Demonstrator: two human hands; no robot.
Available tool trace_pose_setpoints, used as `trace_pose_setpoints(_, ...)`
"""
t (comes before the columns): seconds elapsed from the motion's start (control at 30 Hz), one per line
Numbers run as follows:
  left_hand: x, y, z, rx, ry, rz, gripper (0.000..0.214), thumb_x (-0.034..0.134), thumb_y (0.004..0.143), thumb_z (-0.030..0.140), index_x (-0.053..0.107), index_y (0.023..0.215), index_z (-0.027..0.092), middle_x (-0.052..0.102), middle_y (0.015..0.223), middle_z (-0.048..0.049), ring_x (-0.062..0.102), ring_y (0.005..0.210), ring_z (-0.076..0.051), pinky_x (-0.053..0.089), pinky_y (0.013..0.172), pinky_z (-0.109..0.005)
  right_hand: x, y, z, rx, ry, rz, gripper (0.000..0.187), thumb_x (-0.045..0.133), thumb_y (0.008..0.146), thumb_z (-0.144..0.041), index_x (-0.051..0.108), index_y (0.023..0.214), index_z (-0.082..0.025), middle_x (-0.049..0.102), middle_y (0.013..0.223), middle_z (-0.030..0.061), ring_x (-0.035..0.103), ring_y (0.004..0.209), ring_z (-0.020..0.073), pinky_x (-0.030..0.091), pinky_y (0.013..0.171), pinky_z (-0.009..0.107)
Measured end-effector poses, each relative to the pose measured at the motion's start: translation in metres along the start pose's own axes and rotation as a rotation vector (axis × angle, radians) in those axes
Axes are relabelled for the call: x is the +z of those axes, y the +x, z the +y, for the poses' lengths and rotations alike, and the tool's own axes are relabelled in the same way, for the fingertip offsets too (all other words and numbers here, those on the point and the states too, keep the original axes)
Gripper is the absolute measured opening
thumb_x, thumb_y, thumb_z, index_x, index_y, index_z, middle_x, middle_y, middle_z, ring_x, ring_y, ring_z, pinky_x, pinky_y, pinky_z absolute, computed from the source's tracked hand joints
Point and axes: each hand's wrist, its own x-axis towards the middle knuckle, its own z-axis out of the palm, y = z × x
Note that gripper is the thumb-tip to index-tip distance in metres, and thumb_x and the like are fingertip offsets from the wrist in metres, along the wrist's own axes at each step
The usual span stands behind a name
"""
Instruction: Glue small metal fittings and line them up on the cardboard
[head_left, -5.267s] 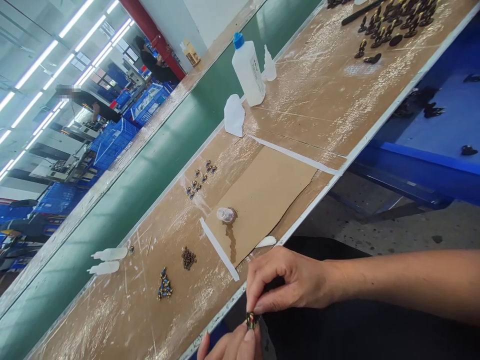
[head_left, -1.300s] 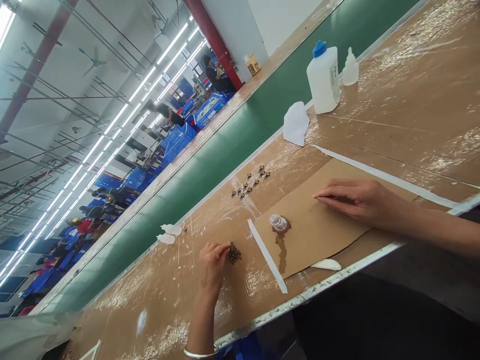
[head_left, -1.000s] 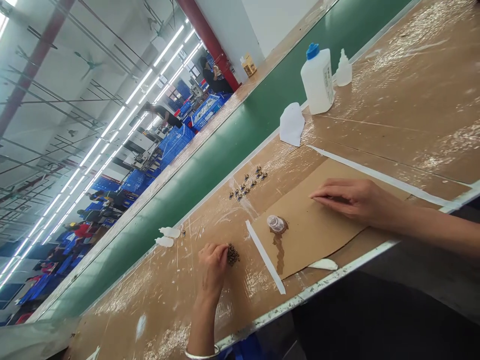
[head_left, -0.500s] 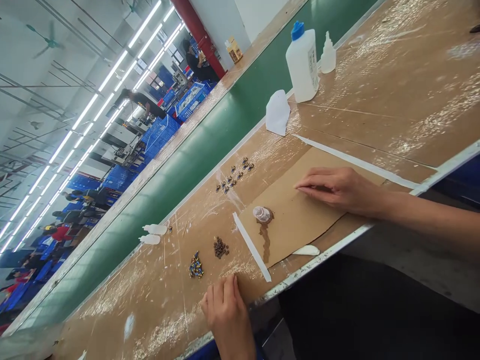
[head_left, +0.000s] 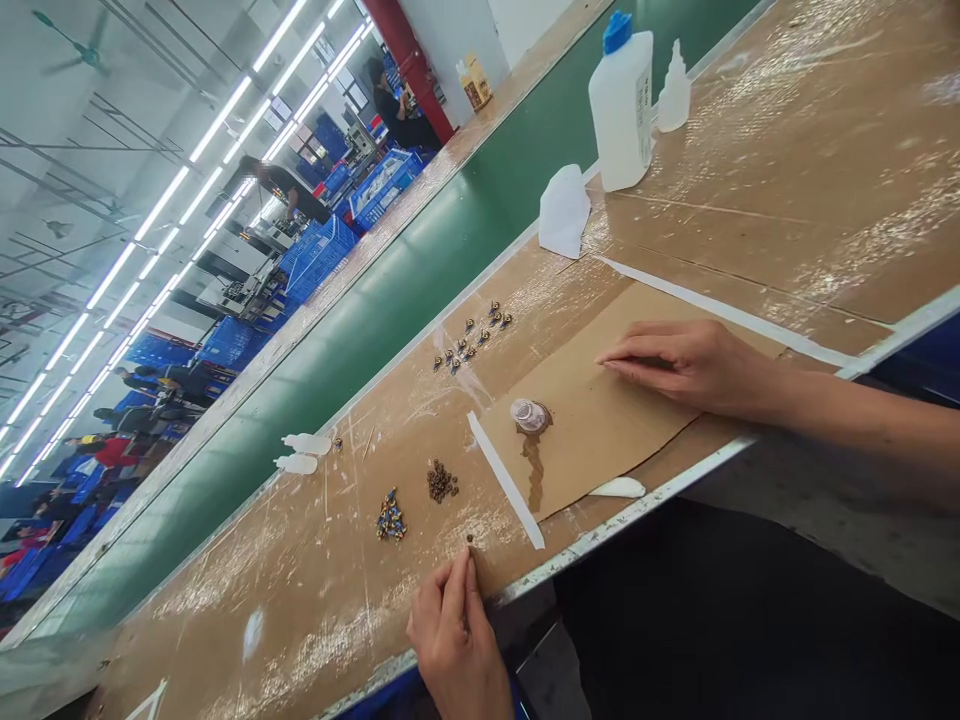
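Note:
My left hand (head_left: pixel 452 635) rests at the near edge of the bench, its fingers pressed together in a pinch. A tiny brown piece (head_left: pixel 470 538) shows right at the fingertips. Just beyond lie a small heap of brown pieces (head_left: pixel 441 482) and a heap of blue and gold pieces (head_left: pixel 391 517). My right hand (head_left: pixel 679 362) lies flat with fingers stretched out on a cardboard sheet (head_left: pixel 600 440). A small clear cap (head_left: pixel 529 415) with a dark stain below it stands to its left.
Several small fittings (head_left: pixel 472 337) stand in rows near the green conveyor belt (head_left: pixel 375 320). Further back are a white bottle with blue cap (head_left: pixel 621 105), a dropper bottle (head_left: pixel 673 95) and a white cloth (head_left: pixel 564 210). Two little dropper bottles (head_left: pixel 304 452) lie at left. People work in the background.
My left hand left the brown heap and drew back to the near edge of the bench, where it now pinches a tiny piece. My right hand stayed flat on the cardboard.

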Motion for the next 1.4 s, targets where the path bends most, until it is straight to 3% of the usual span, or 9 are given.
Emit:
trace_pose_setpoints(0.53, -0.001, 0.001, 0.01, -0.177, -0.127, -0.07, 0.028, 0.051, 0.087, 0.035, 0.069, 0.101, 0.019, 0.063, 0.084, -0.004, 0.06, 0.079, -0.016, 0.041, 0.076, -0.03, -0.001, 0.002, -0.004, 0.054, -0.005, -0.03, 0.021, 0.047, 0.091, -0.028, 0.066, 0.088, -0.02, 0.067, 0.086, 0.0058, 0.062, 0.077, 0.0166, 0.048, 0.068, 0.031)
trace_pose_setpoints(0.77, 0.001, 0.002, 0.008, -0.127, -0.136, -0.08, 0.026, 0.051, 0.088, 0.031, 0.069, 0.101, 0.018, 0.062, 0.084, -0.0039, 0.059, 0.079, -0.015, 0.041, 0.075, -0.029, 0.001, 0.002, -0.004, 0.087, 0.048, -0.006, 0.019, 0.047, 0.09, -0.034, 0.064, 0.087, -0.026, 0.067, 0.085, 0.0036, 0.062, 0.075, 0.0193, 0.048, 0.066, 0.038)
trace_pose_setpoints(0.97, 0.0, -0.001, 0.01, -0.166, -0.142, -0.085, 0.027, 0.05, 0.088, 0.035, 0.069, 0.101, 0.02, 0.063, 0.085, -0.004, 0.06, 0.08, -0.015, 0.042, 0.076, -0.029, 0.003, 0.003, -0.002, 0.088, 0.057, -0.006, 0.021, 0.046, 0.089, -0.037, 0.064, 0.087, -0.026, 0.067, 0.087, 0.0042, 0.063, 0.076, 0.0212, 0.049, 0.067, 0.04)
trace_pose_setpoints(1.07, -0.003, 0.003, -0.004, -0.218, -0.12, -0.094, 0.027, 0.051, 0.086, 0.038, 0.069, 0.101, 0.023, 0.066, 0.088, -0.0031, 0.061, 0.084, -0.016, 0.043, 0.079, -0.03, 0.003, 0.002, 0.0, 0.088, 0.068, -0.006, 0.021, 0.046, 0.089, -0.038, 0.064, 0.088, -0.027, 0.067, 0.088, 0.0036, 0.063, 0.076, 0.0216, 0.049, 0.067, 0.041)
trace_pose_setpoints(1.2, -0.013, 0.023, -0.045, -0.383, -0.052, -0.088, 0.029, 0.05, 0.083, 0.042, 0.07, 0.094, 0.023, 0.069, 0.099, -0.0032, 0.062, 0.094, -0.019, 0.042, 0.089, -0.032, 0.004, 0.0, 0.003, 0.073, 0.085, 0.006, 0.019, 0.047, 0.088, -0.039, 0.064, 0.089, -0.03, 0.067, 0.085, 0.0024, 0.062, 0.074, 0.0207, 0.048, 0.064, 0.041)
trace_pose_setpoints(1.4, -0.018, 0.064, -0.1, -0.459, 0.005, -0.142, 0.028, 0.054, 0.078, 0.04, 0.072, 0.089, 0.022, 0.071, 0.097, -0.0059, 0.064, 0.093, -0.026, 0.045, 0.083, -0.038, 0.005, 0.001, 0.002, 0.078, 0.094, 0.029, 0.02, 0.048, 0.087, -0.038, 0.066, 0.088, -0.029, 0.067, 0.084, 0.0034, 0.062, 0.073, 0.0215, 0.049, 0.064, 0.041)
